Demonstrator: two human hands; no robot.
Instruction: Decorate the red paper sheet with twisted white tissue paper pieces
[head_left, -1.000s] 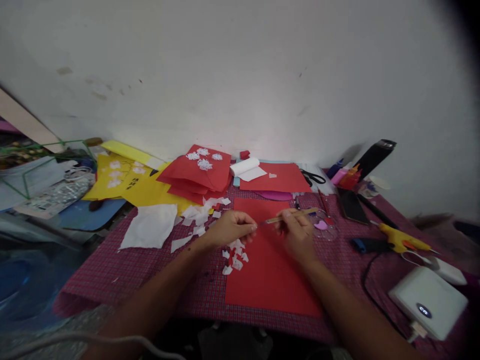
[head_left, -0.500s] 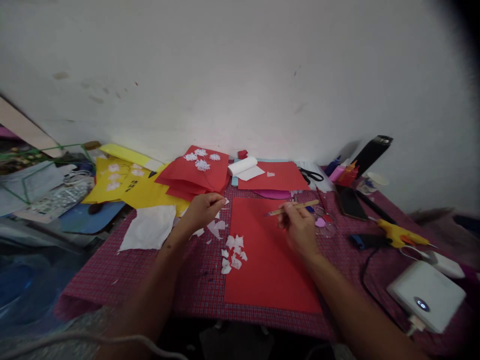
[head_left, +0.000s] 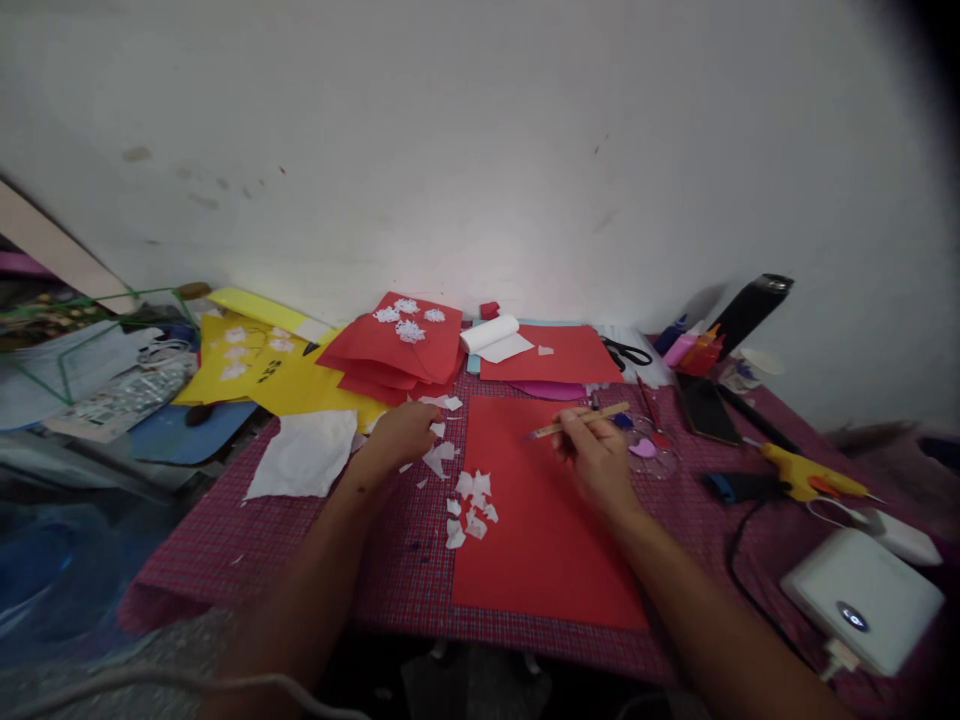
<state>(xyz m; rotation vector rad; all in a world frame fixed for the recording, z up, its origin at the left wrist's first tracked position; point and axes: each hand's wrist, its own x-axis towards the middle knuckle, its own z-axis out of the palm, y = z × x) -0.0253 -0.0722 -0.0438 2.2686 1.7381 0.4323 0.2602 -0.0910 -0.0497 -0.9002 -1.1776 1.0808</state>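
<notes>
The white paper beside the large red sheet (head_left: 555,550) is already in small torn pieces, and the two hands are at separate spots around that sheet. The left hand (head_left: 401,436) is down just beyond its upper left edge, among the loose white scraps (head_left: 441,458) on the counter (head_left: 405,590); its fingertips meet the paper there, but I cannot tell whether that grip is pinching a piece. The right hand (head_left: 598,458) is over the upper right part of the sheet, its grip closed around a thin wooden brush (head_left: 616,410), whose tip points inward over the sheet; whether the tip touches it is unclear. A cluster of torn white pieces (head_left: 475,490) lies across the sheet's left edge, apart from the scraps by the left hand, so the bits form two groups, one partly on the sheet and one beside it. Farther left of the sheet lies a white paper square (head_left: 304,455); behind it to the left, red papers (head_left: 412,368) carry white blossom shapes.
</notes>
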